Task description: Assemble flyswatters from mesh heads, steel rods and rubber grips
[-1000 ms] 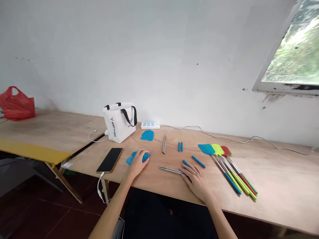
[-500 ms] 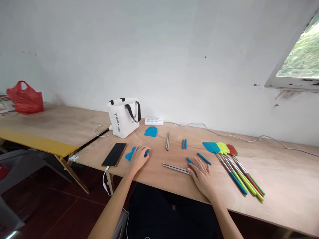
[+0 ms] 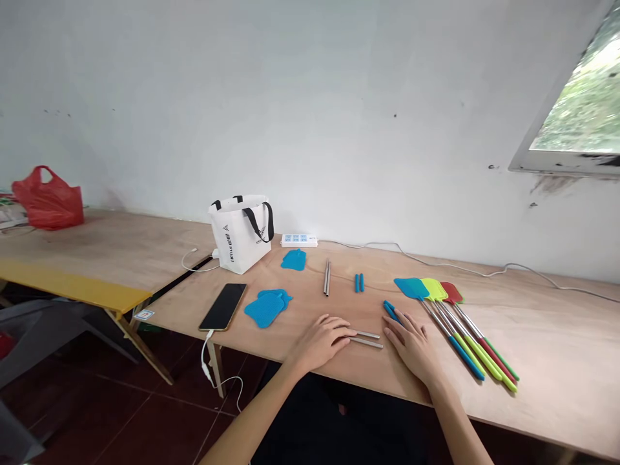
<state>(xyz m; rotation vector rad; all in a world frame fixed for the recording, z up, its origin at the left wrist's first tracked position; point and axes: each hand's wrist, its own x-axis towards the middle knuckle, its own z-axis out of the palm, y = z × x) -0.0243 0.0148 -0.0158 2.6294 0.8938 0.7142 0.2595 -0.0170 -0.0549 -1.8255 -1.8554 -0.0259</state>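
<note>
My left hand [image 3: 323,341] lies flat on the wooden table [image 3: 533,361], fingers out, over the left end of two metal rods [image 3: 367,339]. My right hand [image 3: 413,339] rests open just right of those rods, its fingertips touching a short blue handle sleeve [image 3: 390,310]. A stack of blue swatter heads [image 3: 267,306] lies free to the left of my left hand. Further back sit one more blue swatter head [image 3: 294,259], a second pair of metal rods [image 3: 327,278] and two blue sleeves [image 3: 359,282].
Several finished fly swatters [image 3: 455,323] in blue, yellow-green and red lie at the right. A black phone [image 3: 223,307] on a white cable, a white tote bag [image 3: 240,234] and a power strip [image 3: 299,241] stand at the left and back. A red plastic bag [image 3: 47,197] sits far left.
My left hand left the blue swatter heads and slid right onto the metal rods. My right hand shifted right, off the rods, to the blue sleeve.
</note>
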